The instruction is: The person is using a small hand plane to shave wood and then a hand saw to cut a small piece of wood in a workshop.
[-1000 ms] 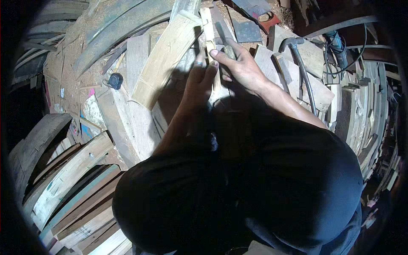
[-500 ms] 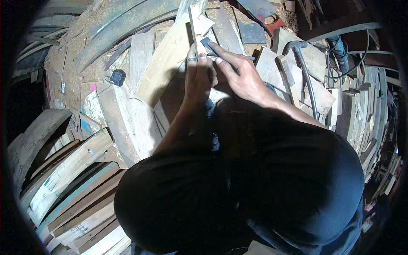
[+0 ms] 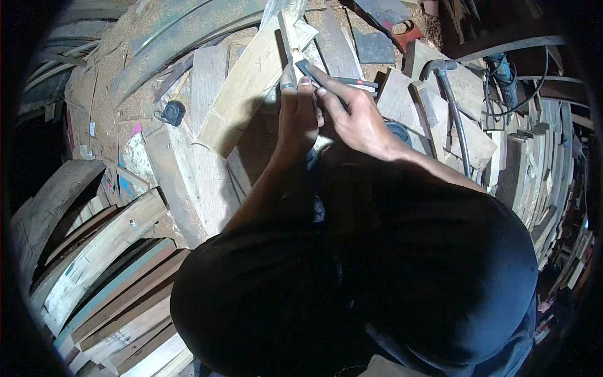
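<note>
Pressing left hand (image 3: 296, 113) flat, fingers together, on wood strip (image 3: 290, 34); right hand (image 3: 352, 116) pinching dark tool (image 3: 314, 72) against it. Tape measure (image 3: 174, 113) lies apart.

Narrow wood strip and flat dark tool on the plank pile

The pale wood strip (image 3: 287, 38) stands on edge, running away up the frame, lit bright at its far end. The flat dark tool (image 3: 336, 78) lies slanted across it, one end touching the strip's side.

Black tape measure (image 3: 174, 112) on sawdusty planks; red-handled saw (image 3: 386, 25) at top; curved metal bar (image 3: 455, 119) right.
</note>
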Available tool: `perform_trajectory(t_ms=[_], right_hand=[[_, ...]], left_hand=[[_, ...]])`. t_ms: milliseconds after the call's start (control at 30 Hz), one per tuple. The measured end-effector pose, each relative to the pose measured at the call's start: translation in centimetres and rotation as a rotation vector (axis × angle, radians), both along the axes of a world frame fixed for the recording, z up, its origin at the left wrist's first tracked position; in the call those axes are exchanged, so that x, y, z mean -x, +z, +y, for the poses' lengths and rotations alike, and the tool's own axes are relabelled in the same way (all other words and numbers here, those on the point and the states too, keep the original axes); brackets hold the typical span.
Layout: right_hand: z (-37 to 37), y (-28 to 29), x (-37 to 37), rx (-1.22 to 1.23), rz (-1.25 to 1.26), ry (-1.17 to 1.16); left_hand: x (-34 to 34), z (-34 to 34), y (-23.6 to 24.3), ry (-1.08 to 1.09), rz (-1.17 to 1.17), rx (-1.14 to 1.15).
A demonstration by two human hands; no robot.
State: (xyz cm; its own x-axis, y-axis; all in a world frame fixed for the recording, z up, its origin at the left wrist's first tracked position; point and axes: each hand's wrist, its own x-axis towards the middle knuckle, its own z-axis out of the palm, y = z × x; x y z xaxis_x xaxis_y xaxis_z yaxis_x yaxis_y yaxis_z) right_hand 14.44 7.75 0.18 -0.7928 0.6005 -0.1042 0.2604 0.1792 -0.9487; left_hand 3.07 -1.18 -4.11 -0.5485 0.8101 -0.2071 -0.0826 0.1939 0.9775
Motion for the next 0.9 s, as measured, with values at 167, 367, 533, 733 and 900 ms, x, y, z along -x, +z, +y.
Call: perform_trajectory(t_ms=[167,367,533,733,900], right_hand=[[0.4,0.9,0.1,0.168,-0.097,-0.022],[1.9,-0.5,0.4,0.049,0.09,-0.191],[2.0,-0.3,-0.2,0.013,0.101,-0.173],[2.3,-0.8,0.3,-0.054,0.147,-0.103],[2.2,-0.7,0.4,-0.149,0.168,-0.12]], left_hand=[[-0.5,0.4,0.4,0.067,-0.296,-0.101],[0.2,0.9,2.3,0.041,-0.251,-0.182],[0.5,0.9,2.9,0.05,-0.3,-0.179],[0.8,0.0,1.9,-0.017,-0.287,-0.111],[0.4,-0.6,0.1,-0.05,0.364,-0.164]])
